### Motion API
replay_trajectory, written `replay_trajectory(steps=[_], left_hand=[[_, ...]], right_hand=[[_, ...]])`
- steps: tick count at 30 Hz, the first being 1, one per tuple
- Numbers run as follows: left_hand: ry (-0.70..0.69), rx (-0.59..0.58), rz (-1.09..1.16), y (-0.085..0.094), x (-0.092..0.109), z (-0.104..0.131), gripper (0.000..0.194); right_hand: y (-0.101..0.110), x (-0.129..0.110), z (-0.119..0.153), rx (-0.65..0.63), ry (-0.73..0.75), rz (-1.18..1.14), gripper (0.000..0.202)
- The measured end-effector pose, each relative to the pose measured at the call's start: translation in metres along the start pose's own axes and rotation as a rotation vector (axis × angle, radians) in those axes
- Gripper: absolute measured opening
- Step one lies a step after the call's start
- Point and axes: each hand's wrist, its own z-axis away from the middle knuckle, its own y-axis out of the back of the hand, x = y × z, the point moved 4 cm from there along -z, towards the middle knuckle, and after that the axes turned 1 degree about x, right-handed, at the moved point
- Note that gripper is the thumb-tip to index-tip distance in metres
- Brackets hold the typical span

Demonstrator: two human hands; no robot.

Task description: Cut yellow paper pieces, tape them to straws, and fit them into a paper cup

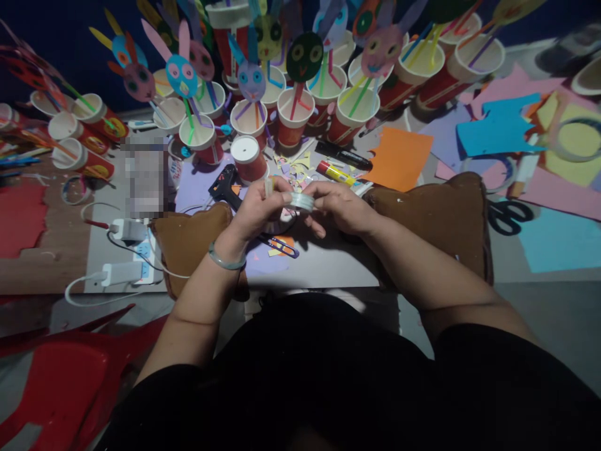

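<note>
Between my two hands is a roll of clear tape [300, 201], held edge-up over the table. My left hand [259, 207] pinches its left side with thumb and fingers. A small pale yellowish piece [268, 187] sticks up by the left fingers; its kind is unclear. My right hand [346, 205] grips the right side of the roll between thumb and forefinger, with the other fingers curled below. Just left of my hands lies a black glue gun [227, 188]. Under them are a purple utility knife [280, 245] and paper scraps [282, 243].
Red paper cups [295, 119] with straws and paper rabbit faces [181, 76] line the back. A glue stick [335, 173], a black marker [344, 155] and orange paper [404, 158] lie behind my hands. Black scissors [509, 216] are right; a power strip [148, 257] is left. Brown cushions [436, 219] sit under my forearms.
</note>
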Motion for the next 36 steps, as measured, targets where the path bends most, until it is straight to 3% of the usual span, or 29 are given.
replay_trajectory(steps=[7,15,23,36], left_hand=[[0.083,-0.064,-0.025,0.000,0.001,0.001,0.031],[0.031,-0.132,-0.298,0.002,0.014,0.003,0.019],[0.123,-0.123,-0.142,0.003,0.003,0.003,0.012],[0.153,-0.126,-0.042,0.001,0.000,0.004,0.024]], right_hand=[[0.003,0.000,0.002,-0.061,-0.029,-0.053,0.037],[0.005,0.004,0.001,-0.112,-0.129,-0.017,0.034],[0.007,0.003,0.003,-0.108,-0.171,0.026,0.021],[0.009,0.005,0.003,-0.130,-0.166,-0.018,0.024]])
